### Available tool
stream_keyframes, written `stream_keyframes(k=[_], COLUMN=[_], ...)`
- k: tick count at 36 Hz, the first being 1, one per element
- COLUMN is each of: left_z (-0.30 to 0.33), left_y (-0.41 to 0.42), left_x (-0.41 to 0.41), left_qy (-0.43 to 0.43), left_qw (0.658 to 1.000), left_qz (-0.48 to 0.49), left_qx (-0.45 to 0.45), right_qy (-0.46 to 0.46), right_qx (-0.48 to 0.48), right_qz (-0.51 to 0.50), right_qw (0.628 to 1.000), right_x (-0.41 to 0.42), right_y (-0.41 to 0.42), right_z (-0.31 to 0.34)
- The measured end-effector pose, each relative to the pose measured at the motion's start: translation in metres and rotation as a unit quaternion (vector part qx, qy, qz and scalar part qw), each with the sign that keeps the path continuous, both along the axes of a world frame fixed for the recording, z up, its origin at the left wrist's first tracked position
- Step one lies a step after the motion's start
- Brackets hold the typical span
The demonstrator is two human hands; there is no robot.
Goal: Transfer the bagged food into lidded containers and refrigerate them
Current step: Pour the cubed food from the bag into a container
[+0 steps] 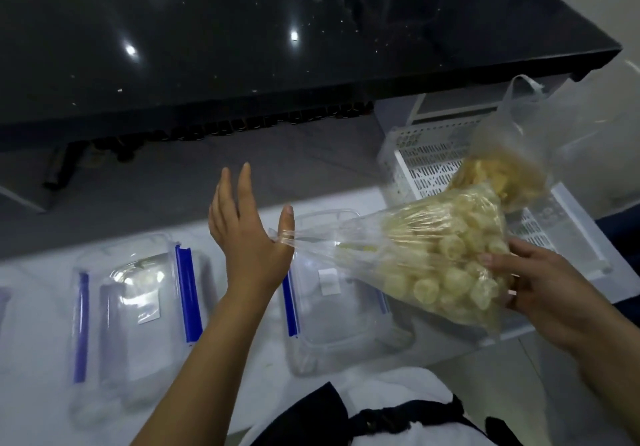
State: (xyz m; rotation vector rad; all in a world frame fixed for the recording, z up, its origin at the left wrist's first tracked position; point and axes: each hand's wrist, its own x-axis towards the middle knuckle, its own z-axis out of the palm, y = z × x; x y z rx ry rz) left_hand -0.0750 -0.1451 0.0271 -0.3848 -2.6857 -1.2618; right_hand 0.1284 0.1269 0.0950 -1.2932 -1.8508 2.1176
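Note:
A clear plastic bag (436,258) full of pale yellow round food pieces lies tilted above an open clear container (346,334) with blue clips. My right hand (540,289) grips the bag's full bottom end. My left hand (247,234) has straight fingers, and the bag's thin mouth end is caught between its thumb and palm. A second bag (502,171) of yellowish food hangs behind, over the white crate. Another clear container (138,307) with blue clips sits to the left.
A white perforated crate (433,165) stands at the right on the white surface (34,359). A black glossy tabletop (242,47) fills the back. A thin white plastic bag (588,133) rises at the far right.

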Motion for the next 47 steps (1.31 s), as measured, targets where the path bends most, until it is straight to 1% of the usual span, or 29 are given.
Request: stream_keyframes(k=[6,10,13,17,21,25,29,32,34,36,38,40,43,47], left_z=[-0.008,-0.007,-0.008,-0.010,-0.012,-0.013,-0.013,-0.013,-0.013,-0.013,-0.013,-0.012,-0.010,-0.009], left_y=[0.003,0.004,0.006,0.002,-0.002,-0.003,-0.004,-0.005,-0.005,-0.006,-0.007,-0.007,-0.002,0.000], left_x=[0.000,0.006,0.011,0.013,0.012,0.015,0.016,0.020,0.020,0.020,0.020,0.022,0.023,0.022], left_qy=[-0.045,-0.051,-0.077,-0.059,-0.088,-0.071,-0.085,-0.066,-0.068,-0.076,-0.066,-0.055,-0.057,-0.054], left_qw=[0.998,0.998,0.996,0.996,0.994,0.995,0.994,0.995,0.994,0.994,0.996,0.996,0.995,0.995], left_qz=[-0.033,-0.033,-0.034,-0.033,-0.029,-0.041,-0.036,-0.043,-0.042,-0.041,-0.043,-0.042,-0.042,-0.033], left_qx=[0.013,0.035,0.041,0.064,0.053,0.059,0.059,0.066,0.071,0.061,0.051,0.063,0.072,0.077], right_qy=[-0.005,0.006,-0.011,0.003,-0.022,-0.017,-0.012,0.001,0.003,0.002,0.011,0.018,0.017,0.031], right_qx=[0.015,0.025,0.028,0.038,0.031,0.031,0.025,0.027,0.026,0.020,0.017,0.031,0.054,0.057], right_qz=[-0.007,-0.007,-0.004,-0.003,0.014,0.010,0.021,0.007,0.010,0.010,-0.003,-0.004,0.023,-0.017], right_qw=[1.000,1.000,1.000,0.999,0.999,0.999,0.999,1.000,1.000,1.000,1.000,0.999,0.998,0.998], right_x=[0.001,0.004,0.002,0.000,0.000,0.002,0.005,0.004,0.003,0.002,0.001,-0.003,-0.012,-0.017], right_y=[-0.007,-0.003,-0.004,-0.002,-0.010,-0.008,-0.008,-0.007,-0.007,-0.006,-0.004,-0.006,-0.016,-0.010], right_z=[-0.002,0.005,0.008,0.011,0.007,0.006,0.004,0.004,0.004,0.005,0.006,0.007,0.008,0.007])
